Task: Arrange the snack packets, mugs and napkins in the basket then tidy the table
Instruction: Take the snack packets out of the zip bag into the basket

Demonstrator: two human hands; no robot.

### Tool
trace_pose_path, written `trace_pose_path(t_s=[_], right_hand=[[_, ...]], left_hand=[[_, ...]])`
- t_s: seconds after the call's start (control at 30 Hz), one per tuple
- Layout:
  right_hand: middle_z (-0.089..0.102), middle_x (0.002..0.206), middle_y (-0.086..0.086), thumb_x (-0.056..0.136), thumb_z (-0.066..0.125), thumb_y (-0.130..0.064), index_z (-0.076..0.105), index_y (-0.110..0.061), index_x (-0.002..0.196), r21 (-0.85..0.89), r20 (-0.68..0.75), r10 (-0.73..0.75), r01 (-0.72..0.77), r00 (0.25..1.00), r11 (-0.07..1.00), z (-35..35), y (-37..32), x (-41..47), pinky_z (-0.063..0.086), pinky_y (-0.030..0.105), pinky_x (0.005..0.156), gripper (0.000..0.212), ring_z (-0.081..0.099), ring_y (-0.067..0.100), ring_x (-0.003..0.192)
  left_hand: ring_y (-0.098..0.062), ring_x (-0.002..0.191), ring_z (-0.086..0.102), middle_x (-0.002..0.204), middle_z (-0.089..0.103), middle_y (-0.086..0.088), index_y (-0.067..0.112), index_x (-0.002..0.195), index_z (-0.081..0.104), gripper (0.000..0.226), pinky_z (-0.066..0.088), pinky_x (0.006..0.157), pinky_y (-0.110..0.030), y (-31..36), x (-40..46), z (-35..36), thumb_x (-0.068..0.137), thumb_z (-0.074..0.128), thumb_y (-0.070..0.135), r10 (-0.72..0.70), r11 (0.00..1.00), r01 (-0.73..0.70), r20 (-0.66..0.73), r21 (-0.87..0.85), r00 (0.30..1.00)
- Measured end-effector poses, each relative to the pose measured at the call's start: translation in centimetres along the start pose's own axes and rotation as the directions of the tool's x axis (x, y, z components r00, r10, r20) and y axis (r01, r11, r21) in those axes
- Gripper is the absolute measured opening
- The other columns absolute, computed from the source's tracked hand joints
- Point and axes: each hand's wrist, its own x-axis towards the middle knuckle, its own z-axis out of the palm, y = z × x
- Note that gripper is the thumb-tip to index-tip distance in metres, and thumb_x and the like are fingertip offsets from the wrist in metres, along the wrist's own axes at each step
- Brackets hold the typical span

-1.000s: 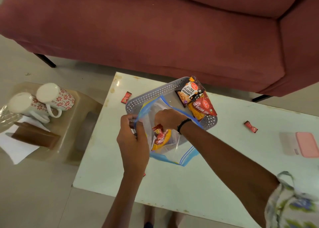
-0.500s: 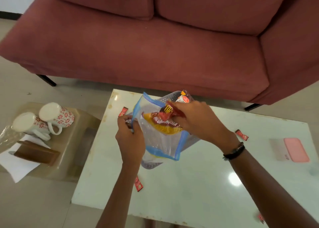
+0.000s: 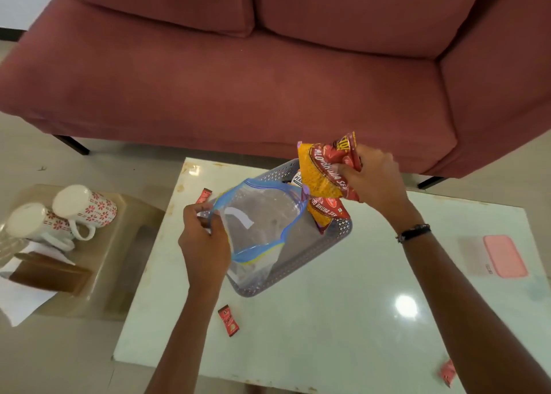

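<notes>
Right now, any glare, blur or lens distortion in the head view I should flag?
Head view: a bright ceiling-light glare spot on the glossy white table near the right forearm; wide-angle bending curves the sofa and table edges; the snack packet in the right hand is slightly soft, lettering only partly legible; the clear zip bag shows faint sheen.

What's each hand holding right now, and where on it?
Left hand pinches the blue zip rim of the empty clear plastic zip bag. Right hand grips the red-and-yellow snack packets at their right edge, above the grey perforated basket.
</notes>
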Motion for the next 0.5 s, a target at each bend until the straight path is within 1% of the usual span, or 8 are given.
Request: trace_pose_path(t_s=[0.07,0.17,0.2,0.27,0.3,0.43,0.47,0.5], right_hand=[[0.072,0.091,0.007,0.083,0.066,-0.035,0.068,-0.015,0.095,0.156,0.006,0.097,-0.097,0.995,0.983,1.0,1.2,0.3,0.052,0.039,0.08,0.023,0.066,0.029,0.087],[0.073,0.092,0.007,0.082,0.07,-0.032,0.069,-0.015,0.094,0.336,-0.017,0.181,-0.165,0.983,0.927,2.2,2.4,0.5,0.054,0.045,0.082,0.021,0.068,0.025,0.086],[0.073,0.092,0.006,0.082,0.071,-0.031,0.069,-0.016,0.094,0.403,-0.004,0.211,-0.192,0.977,0.895,2.6,2.8,0.6,0.055,0.046,0.082,0.02,0.069,0.025,0.086],[0.073,0.093,0.006,0.08,0.073,-0.027,0.069,-0.017,0.094,0.558,0.046,0.282,-0.259,0.958,0.789,3.5,3.5,1.0,0.056,0.048,0.084,0.018,0.07,0.024,0.087],[0.073,0.094,0.005,0.079,0.073,-0.028,0.069,-0.017,0.093,0.578,0.053,0.303,-0.277,0.952,0.768,4.0,3.8,1.2,0.056,0.048,0.084,0.018,0.07,0.024,0.087],[0.073,0.088,0.005,0.078,0.073,-0.033,0.069,-0.015,0.088,0.472,0.039,0.322,-0.301,0.946,0.828,6.1,5.0,2.0,0.057,0.044,0.079,0.022,0.069,0.024,0.082],[0.072,0.087,0.006,0.079,0.072,-0.033,0.069,-0.013,0.086,0.419,0.05,0.316,-0.307,0.948,0.855,7.0,5.3,2.2,0.056,0.041,0.076,0.022,0.068,0.026,0.081],[0.071,0.086,0.008,0.079,0.071,-0.034,0.069,-0.012,0.085,0.322,0.062,0.294,-0.298,0.954,0.899,8.0,5.4,2.3,0.052,0.039,0.074,0.023,0.067,0.027,0.081]], left_hand=[[-0.019,0.079,0.056,0.091,0.056,-0.003,0.008,0.113,0.051,0.022,0.042,0.058,-0.014,-0.3,0.1,-0.3,0.094,0.049,0.018,-0.015,1.0,0.015,-0.006,-0.002,1.0],[-0.022,0.081,0.057,0.093,0.057,-0.003,0.01,0.112,0.052,0.021,0.043,0.056,-0.018,-0.7,0.5,-0.7,0.093,0.05,0.019,-0.049,0.999,0.049,-0.027,-0.013,0.998],[-0.022,0.082,0.058,0.093,0.056,-0.003,0.011,0.112,0.052,0.02,0.043,0.056,-0.02,-0.7,0.6,-0.8,0.093,0.05,0.019,-0.055,0.998,0.054,-0.031,-0.015,0.998],[-0.021,0.085,0.058,0.096,0.056,-0.003,0.01,0.114,0.051,0.023,0.045,0.059,-0.021,-0.7,0.7,-0.9,0.093,0.05,0.021,-0.057,0.998,0.057,-0.025,-0.014,0.998],[-0.02,0.086,0.057,0.098,0.055,-0.003,0.01,0.115,0.05,0.025,0.045,0.06,-0.02,-0.7,0.7,-0.9,0.093,0.051,0.022,-0.055,0.998,0.055,-0.021,-0.011,0.998],[-0.018,0.087,0.056,0.098,0.054,-0.002,0.01,0.116,0.049,0.027,0.042,0.059,-0.02,-1.0,0.8,-1.0,0.093,0.052,0.022,-0.087,0.996,0.086,-0.029,-0.012,0.996],[-0.019,0.087,0.056,0.098,0.055,-0.002,0.01,0.116,0.049,0.026,0.043,0.06,-0.021,-1.2,0.8,-1.1,0.093,0.052,0.022,-0.096,0.995,0.096,-0.034,-0.017,0.995],[-0.02,0.087,0.057,0.097,0.055,-0.003,0.012,0.115,0.05,0.025,0.045,0.061,-0.024,-1.4,0.9,-1.2,0.093,0.052,0.022,-0.104,0.994,0.103,-0.038,-0.022,0.994]])
